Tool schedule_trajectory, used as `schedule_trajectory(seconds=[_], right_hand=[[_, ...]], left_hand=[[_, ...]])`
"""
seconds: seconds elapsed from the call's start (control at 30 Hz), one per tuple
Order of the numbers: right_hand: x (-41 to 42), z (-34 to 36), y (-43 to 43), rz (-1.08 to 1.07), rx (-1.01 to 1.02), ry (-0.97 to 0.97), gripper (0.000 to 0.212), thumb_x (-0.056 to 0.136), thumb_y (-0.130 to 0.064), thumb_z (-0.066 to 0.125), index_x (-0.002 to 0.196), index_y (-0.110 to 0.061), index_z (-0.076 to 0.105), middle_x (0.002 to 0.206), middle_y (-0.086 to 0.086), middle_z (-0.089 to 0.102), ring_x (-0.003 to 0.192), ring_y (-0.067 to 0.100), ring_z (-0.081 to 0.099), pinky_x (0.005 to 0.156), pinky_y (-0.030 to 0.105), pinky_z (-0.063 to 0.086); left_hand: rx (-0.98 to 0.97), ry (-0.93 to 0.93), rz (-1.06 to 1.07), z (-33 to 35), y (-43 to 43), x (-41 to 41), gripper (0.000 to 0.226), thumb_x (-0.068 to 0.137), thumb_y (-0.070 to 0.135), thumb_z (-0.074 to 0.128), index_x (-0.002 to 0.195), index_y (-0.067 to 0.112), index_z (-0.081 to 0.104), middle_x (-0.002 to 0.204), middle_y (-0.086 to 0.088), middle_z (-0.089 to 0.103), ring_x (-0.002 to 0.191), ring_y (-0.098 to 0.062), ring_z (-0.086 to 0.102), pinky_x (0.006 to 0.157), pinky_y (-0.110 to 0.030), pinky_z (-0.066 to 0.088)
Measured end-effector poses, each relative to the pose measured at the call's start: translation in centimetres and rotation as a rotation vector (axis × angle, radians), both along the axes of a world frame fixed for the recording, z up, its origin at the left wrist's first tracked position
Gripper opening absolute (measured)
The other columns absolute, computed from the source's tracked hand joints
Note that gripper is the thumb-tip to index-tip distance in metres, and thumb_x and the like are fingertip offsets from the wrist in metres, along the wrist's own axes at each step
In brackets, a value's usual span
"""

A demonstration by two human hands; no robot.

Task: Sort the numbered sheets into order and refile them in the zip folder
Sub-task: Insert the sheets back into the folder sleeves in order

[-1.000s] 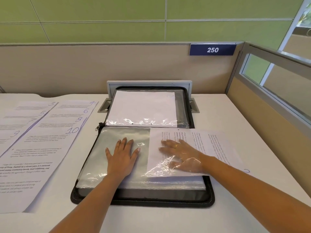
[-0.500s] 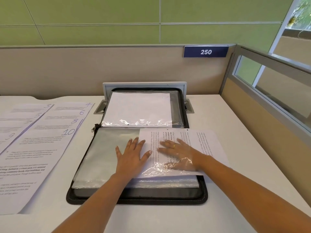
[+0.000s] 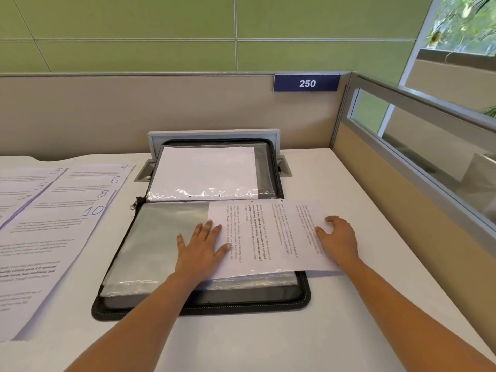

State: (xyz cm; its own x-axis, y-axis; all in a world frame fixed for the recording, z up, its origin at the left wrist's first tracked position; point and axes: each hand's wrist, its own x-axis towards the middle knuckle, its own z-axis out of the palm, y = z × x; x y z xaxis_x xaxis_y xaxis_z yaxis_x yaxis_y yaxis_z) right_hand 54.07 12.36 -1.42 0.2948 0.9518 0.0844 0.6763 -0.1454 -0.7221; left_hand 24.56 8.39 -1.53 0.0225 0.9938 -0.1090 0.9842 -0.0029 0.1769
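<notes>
Numbered sheets (image 3: 53,224) lie at 9 o'clock on the table (image 3: 349,183). On the open zip folder (image 3: 201,304), the left hand (image 3: 201,251) presses flat, grip spread, on the printed sheet (image 3: 268,237). The sheet's long axis runs 9-to-3 with its head toward 3, and the right hand (image 3: 339,237) rests bent fingertips on it, clasping nothing.

**Black folder, white paper, green wall**

The zip folder (image 3: 303,299) is black with pale dotted stitching, and its sleeves (image 3: 161,237) are glossy grey. The sheet (image 3: 268,232) on it is white with black print. At left, white numbered sheets (image 3: 53,224) carry blue handwritten numerals. The desk (image 3: 349,318) is white, the partition (image 3: 107,114) beige, the wall (image 3: 161,28) green, and the sign (image 3: 306,83) navy with white digits.
</notes>
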Motion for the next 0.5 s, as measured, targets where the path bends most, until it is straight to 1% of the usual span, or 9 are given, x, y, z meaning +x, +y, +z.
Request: schedule_trajectory(seconds=[0.07, 0.1, 0.13, 0.2, 0.23, 0.3, 0.43, 0.5], right_hand=[[-0.4, 0.5, -0.1, -0.028, -0.019, 0.084, 0.048, 0.091, -0.019, 0.059, 0.134, -0.002, 0.046, 0.136, 0.015, 0.049, 0.125, 0.029, 0.045, 0.104, 0.037, 0.035], [-0.6, 0.7, -0.2, -0.053, -0.024, 0.134, 0.047, 0.091, -0.017, 0.058, 0.134, 0.0, 0.046, 0.134, 0.016, 0.051, 0.123, 0.03, 0.047, 0.103, 0.036, 0.037], [-0.8, 1.1, -0.3, -0.08, -0.027, 0.186, 0.042, 0.092, -0.014, 0.056, 0.13, 0.002, 0.049, 0.13, 0.017, 0.054, 0.117, 0.03, 0.052, 0.097, 0.035, 0.04], [-1.1, 1.5, -0.4, -0.109, -0.023, 0.257, 0.028, 0.092, -0.008, 0.053, 0.116, 0.004, 0.058, 0.117, 0.018, 0.062, 0.098, 0.029, 0.057, 0.081, 0.032, 0.045], [-1.2, 1.6, -0.4, -0.116, -0.023, 0.272, 0.024, 0.092, -0.006, 0.052, 0.112, 0.005, 0.061, 0.113, 0.018, 0.063, 0.095, 0.029, 0.058, 0.079, 0.032, 0.045], [-1.7, 2.0, -0.5, -0.13, -0.027, 0.298, 0.026, 0.092, -0.002, 0.05, 0.114, 0.005, 0.062, 0.112, 0.018, 0.064, 0.102, 0.033, 0.058, 0.087, 0.035, 0.045], [-2.9, 2.3, -0.3, -0.124, -0.061, 0.416, 0.034, 0.092, -0.004, 0.053, 0.125, -0.004, 0.058, 0.123, 0.013, 0.061, 0.108, 0.027, 0.058, 0.088, 0.026, 0.043], [-3.8, 2.4, -0.3, -0.088, -0.078, 0.484, 0.034, 0.091, -0.005, 0.056, 0.125, -0.004, 0.058, 0.123, 0.013, 0.061, 0.108, 0.027, 0.059, 0.093, 0.029, 0.046]], left_hand=[[0.004, -0.012, 0.001, 0.0, 0.0, 0.1, 0.062, 0.097, 0.056, 0.02, 0.151, 0.029, 0.007, 0.159, 0.005, -0.004, 0.146, -0.016, -0.004, 0.113, -0.057, -0.002], [0.005, -0.014, -0.001, 0.1, 0.0, 0.2, 0.062, 0.097, 0.056, 0.02, 0.151, 0.029, 0.008, 0.159, 0.005, -0.003, 0.146, -0.017, -0.004, 0.113, -0.057, -0.002], [0.008, -0.016, -0.004, 0.2, -0.1, 0.2, 0.062, 0.097, 0.056, 0.02, 0.151, 0.029, 0.008, 0.159, 0.005, -0.003, 0.147, -0.017, -0.004, 0.113, -0.057, -0.002], [0.017, -0.027, -0.008, 0.4, -0.2, 0.4, 0.062, 0.097, 0.056, 0.021, 0.151, 0.028, 0.009, 0.159, 0.004, -0.003, 0.147, -0.017, -0.003, 0.113, -0.057, -0.002], [0.019, -0.029, -0.009, 0.5, -0.3, 0.5, 0.061, 0.097, 0.056, 0.021, 0.151, 0.029, 0.01, 0.159, 0.004, -0.003, 0.146, -0.017, -0.004, 0.113, -0.057, -0.002], [0.025, -0.033, -0.009, 0.7, -0.3, 0.4, 0.061, 0.097, 0.055, 0.022, 0.151, 0.029, 0.01, 0.159, 0.005, -0.003, 0.146, -0.016, -0.003, 0.113, -0.057, -0.002], [0.029, -0.051, 0.003, 1.1, -0.4, 0.4, 0.06, 0.097, 0.055, 0.023, 0.15, 0.03, 0.012, 0.159, 0.005, -0.002, 0.146, -0.015, -0.002, 0.113, -0.056, -0.001], [0.029, -0.051, 0.009, 1.2, -0.4, 0.4, 0.059, 0.097, 0.054, 0.023, 0.15, 0.029, 0.012, 0.159, 0.005, -0.002, 0.146, -0.015, -0.003, 0.113, -0.056, -0.001]])
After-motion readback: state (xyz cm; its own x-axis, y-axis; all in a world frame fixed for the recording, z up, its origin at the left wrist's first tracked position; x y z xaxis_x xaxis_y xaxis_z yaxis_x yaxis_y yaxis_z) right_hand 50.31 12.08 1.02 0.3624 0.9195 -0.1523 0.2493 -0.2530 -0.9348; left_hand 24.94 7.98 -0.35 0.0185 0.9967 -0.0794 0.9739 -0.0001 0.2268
